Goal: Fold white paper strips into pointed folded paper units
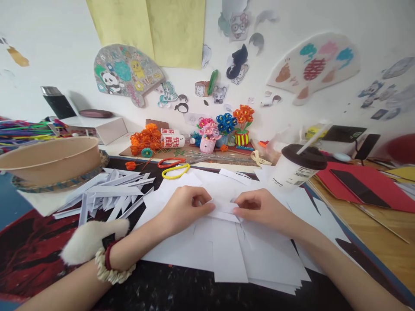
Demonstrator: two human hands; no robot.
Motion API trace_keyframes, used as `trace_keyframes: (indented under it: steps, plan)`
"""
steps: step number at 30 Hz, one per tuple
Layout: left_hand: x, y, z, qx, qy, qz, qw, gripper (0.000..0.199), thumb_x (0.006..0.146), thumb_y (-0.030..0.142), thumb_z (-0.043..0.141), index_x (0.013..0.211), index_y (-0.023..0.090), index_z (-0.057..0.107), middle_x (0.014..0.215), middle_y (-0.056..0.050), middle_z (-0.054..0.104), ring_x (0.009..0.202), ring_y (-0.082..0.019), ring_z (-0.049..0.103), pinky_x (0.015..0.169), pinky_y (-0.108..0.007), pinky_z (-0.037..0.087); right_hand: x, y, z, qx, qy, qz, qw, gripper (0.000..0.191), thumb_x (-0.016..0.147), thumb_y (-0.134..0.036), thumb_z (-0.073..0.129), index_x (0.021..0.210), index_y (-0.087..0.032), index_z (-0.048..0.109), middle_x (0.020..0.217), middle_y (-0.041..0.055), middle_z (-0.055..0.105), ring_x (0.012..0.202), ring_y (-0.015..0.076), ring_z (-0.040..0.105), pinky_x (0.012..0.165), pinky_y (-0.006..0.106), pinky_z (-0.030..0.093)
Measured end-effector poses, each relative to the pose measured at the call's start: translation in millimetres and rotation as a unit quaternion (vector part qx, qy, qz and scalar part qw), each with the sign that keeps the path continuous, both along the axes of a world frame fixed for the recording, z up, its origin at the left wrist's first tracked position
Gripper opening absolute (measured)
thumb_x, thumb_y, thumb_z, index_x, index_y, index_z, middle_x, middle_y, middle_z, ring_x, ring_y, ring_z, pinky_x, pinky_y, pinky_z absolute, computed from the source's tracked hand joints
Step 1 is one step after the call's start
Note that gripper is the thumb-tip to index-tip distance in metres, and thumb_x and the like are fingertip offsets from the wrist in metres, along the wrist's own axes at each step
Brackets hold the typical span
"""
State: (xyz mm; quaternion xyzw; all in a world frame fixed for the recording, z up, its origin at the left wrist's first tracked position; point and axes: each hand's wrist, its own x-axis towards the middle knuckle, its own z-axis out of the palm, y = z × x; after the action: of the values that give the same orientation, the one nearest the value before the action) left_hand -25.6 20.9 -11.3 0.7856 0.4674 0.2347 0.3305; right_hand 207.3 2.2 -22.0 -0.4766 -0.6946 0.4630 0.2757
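A small folded strip of white paper (226, 212) is stretched between my two hands over the middle of the table. My left hand (188, 209), with a scrunchie and a dark red band at the wrist, pinches its left end. The right end is between the thumb and fingers of my right hand (259, 210). Beneath both hands lie overlapping white sheets (269, 255), with a narrower piece (228, 257) on top pointing toward me. Many folded paper strips (113, 190) are heaped to the left.
A lidded cup (300, 166) stands right of the sheets. At the left are a round tan basin (52, 160) and a white fluffy item (92, 242). Yellow-handled scissors (175, 171) and pipe-cleaner flowers (209, 134) sit behind. Red folders (366, 185) lie at the right.
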Motion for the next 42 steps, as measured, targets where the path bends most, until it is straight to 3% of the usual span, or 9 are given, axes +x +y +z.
trace_keyframes:
  steps: [7,11,16,20,26,30,37,42]
  plan:
    - [0.5,-2.3,-3.6,0.07,0.047,-0.04,0.996,0.007,0.074,0.017,0.066,0.079,0.02,0.069,0.074,0.001,0.067,0.074,-0.017,0.056,0.068,-0.028,0.041,0.5,-1.0,-5.4,0.07,-0.083,-0.005,0.994,0.014,0.08,-0.033,0.068,0.075,-0.02,0.07,0.065,-0.0005,0.061,0.059,0.0136,0.049,0.055,0.027,0.039]
    - [0.4,-0.9,-4.1,0.06,0.041,-0.041,0.997,0.005,0.074,0.016,0.067,0.077,0.02,0.069,0.073,0.001,0.068,0.071,-0.016,0.057,0.066,-0.026,0.041,-0.5,-1.1,-7.3,0.103,-0.088,-0.008,0.991,0.018,0.082,-0.038,0.066,0.085,-0.021,0.072,0.075,0.0013,0.064,0.062,0.0142,0.051,0.057,0.028,0.041]
    - [-0.1,0.5,-2.9,-0.001,0.034,-0.066,0.997,0.005,0.077,0.023,0.067,0.078,0.019,0.069,0.07,0.001,0.066,0.065,-0.014,0.057,0.06,-0.025,0.039,-4.9,-4.4,-7.2,0.124,-0.103,-0.012,0.987,0.01,0.08,-0.03,0.069,0.082,-0.021,0.07,0.069,-0.0003,0.058,0.06,0.0135,0.049,0.056,0.028,0.04]
    - [1.5,-1.4,-1.1,0.035,0.049,-0.074,0.995,0.004,0.079,0.021,0.067,0.078,0.021,0.07,0.074,0.001,0.066,0.071,-0.015,0.056,0.065,-0.027,0.039,-7.9,-6.6,-6.5,0.14,-0.106,-0.008,0.984,0.004,0.08,-0.025,0.068,0.083,-0.022,0.069,0.068,-0.0012,0.056,0.059,0.0132,0.049,0.055,0.027,0.04]
    - [6.5,-4.3,-4.8,0.044,0.037,-0.045,0.997,0.009,0.075,0.012,0.069,0.076,0.021,0.07,0.071,0.002,0.065,0.072,-0.016,0.056,0.07,-0.029,0.041,-10.0,-5.9,-9.3,0.134,-0.087,-0.036,0.986,0.013,0.078,-0.023,0.07,0.066,-0.021,0.066,0.063,-0.0009,0.056,0.056,0.0127,0.049,0.052,0.027,0.04]
    - [8.1,-4.6,-6.3,0.051,0.032,-0.041,0.997,0.012,0.074,0.009,0.069,0.074,0.021,0.069,0.075,0.001,0.065,0.077,-0.017,0.056,0.071,-0.03,0.041,-9.2,-4.2,-11.2,0.136,-0.09,-0.035,0.986,0.001,0.076,-0.023,0.071,0.076,-0.022,0.07,0.064,-0.0011,0.056,0.056,0.0124,0.049,0.051,0.027,0.039]
    - [6.2,-2.7,-8.7,0.025,0.007,-0.039,0.999,0.007,0.078,0.017,0.07,0.073,0.021,0.071,0.069,0.002,0.064,0.068,-0.014,0.056,0.066,-0.028,0.04,-1.9,-0.5,-12.1,0.081,-0.072,-0.016,0.994,0.009,0.079,-0.031,0.07,0.077,-0.023,0.072,0.065,0.0005,0.061,0.056,0.0133,0.052,0.05,0.027,0.04]
    - [4.7,0.3,-4.0,0.007,0.017,-0.044,0.999,0.005,0.077,0.018,0.071,0.075,0.022,0.072,0.072,0.002,0.065,0.07,-0.014,0.057,0.066,-0.027,0.041,1.5,0.8,-8.2,0.087,-0.057,-0.018,0.994,0.013,0.083,-0.028,0.066,0.072,-0.023,0.071,0.067,0.0013,0.064,0.06,0.0146,0.055,0.054,0.028,0.043]
